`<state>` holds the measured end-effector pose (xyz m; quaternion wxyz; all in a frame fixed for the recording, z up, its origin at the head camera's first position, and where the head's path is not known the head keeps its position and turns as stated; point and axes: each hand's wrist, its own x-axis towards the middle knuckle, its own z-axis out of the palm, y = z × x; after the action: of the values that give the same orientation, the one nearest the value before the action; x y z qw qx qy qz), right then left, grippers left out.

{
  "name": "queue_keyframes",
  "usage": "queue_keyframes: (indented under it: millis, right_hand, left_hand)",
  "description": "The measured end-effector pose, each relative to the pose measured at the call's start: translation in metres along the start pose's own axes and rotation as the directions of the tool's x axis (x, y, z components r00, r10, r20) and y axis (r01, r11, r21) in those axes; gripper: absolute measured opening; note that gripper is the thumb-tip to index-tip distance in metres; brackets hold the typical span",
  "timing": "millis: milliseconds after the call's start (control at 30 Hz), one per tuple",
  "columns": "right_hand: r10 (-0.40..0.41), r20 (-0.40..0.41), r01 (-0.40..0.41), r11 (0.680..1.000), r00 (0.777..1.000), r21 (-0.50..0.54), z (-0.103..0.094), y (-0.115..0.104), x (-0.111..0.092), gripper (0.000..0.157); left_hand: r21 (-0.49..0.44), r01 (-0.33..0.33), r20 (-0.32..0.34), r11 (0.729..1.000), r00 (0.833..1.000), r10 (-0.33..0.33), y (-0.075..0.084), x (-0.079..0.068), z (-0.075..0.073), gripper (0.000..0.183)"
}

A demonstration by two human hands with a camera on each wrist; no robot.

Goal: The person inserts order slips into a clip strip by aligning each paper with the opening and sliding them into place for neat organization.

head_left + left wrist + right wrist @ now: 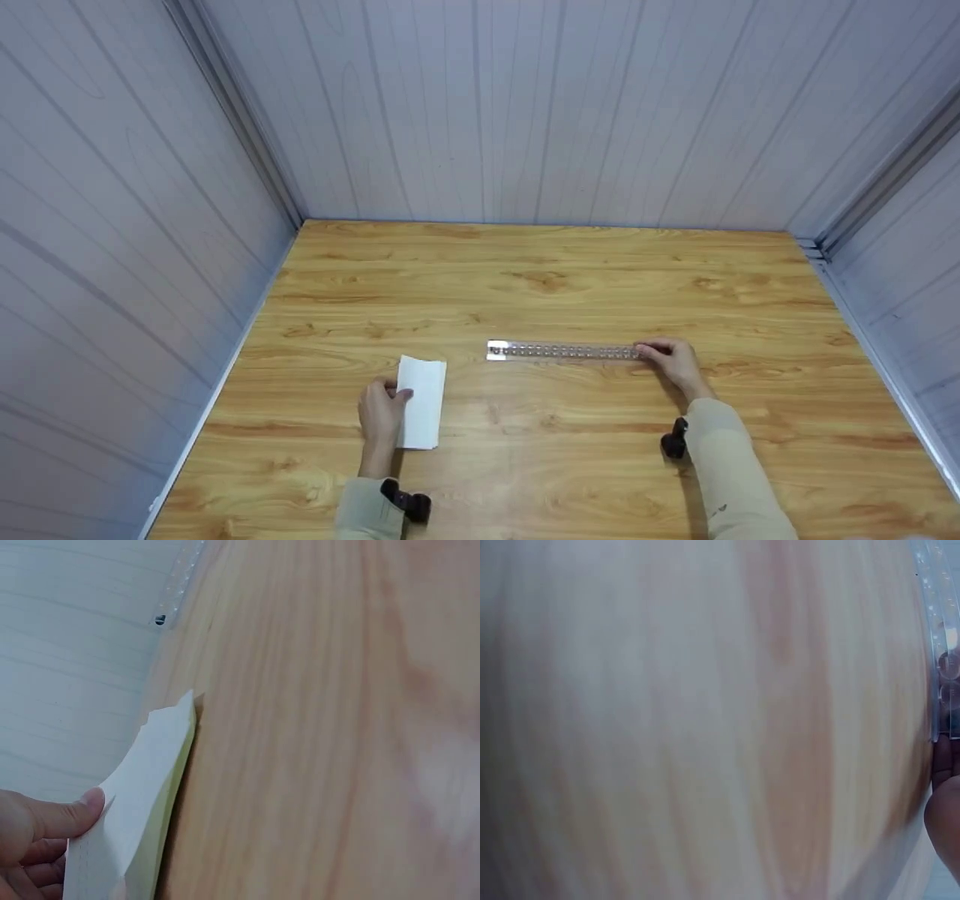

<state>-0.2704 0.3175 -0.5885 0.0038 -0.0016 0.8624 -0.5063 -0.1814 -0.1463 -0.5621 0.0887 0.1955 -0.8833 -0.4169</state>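
My left hand (381, 411) pinches the left edge of a folded sheet of white paper (424, 401), thumb on top and fingers beneath. In the left wrist view the paper (146, 780) shows several layers, a pale yellowish side and an uneven far end. To the right lies a long, narrow clear plastic strip (562, 350) with a row of small round cells along it and a dark dot near its left end. The right hand (679, 365) pinches its right end between thumb and fingers. Only that end of the strip (941, 637) shows at the right wrist view's edge.
Both things are over a wood-grain table (540, 285). Pale panelled walls stand behind it (517, 112) and along its left and right sides. A small black wrist camera (409, 504) sits on the left sleeve, and another black camera (674, 441) on the right one.
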Motion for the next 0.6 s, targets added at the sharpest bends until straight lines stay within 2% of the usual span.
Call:
queue_keyframes:
  millis: [167,400,600]
  right_hand:
    - [0.019,-0.002,-0.019,1.0,1.0,0.006,0.001,0.0,0.0,0.034]
    - [0.015,-0.011,-0.015,1.0,1.0,-0.005,0.0,0.0,0.0,0.034]
    - [0.001,-0.019,-0.001,1.0,1.0,-0.011,0.0,0.001,0.0,0.032]
  left_hand:
    - [-0.029,0.005,0.001,1.0,1.0,-0.005,0.003,-0.003,-0.003,0.013]
    - [-0.044,-0.031,-0.033,0.999,0.999,0.03,0.007,-0.006,-0.005,0.012]
    - [-0.067,-0.045,-0.023,0.997,0.999,0.043,0.013,-0.011,-0.002,0.01]
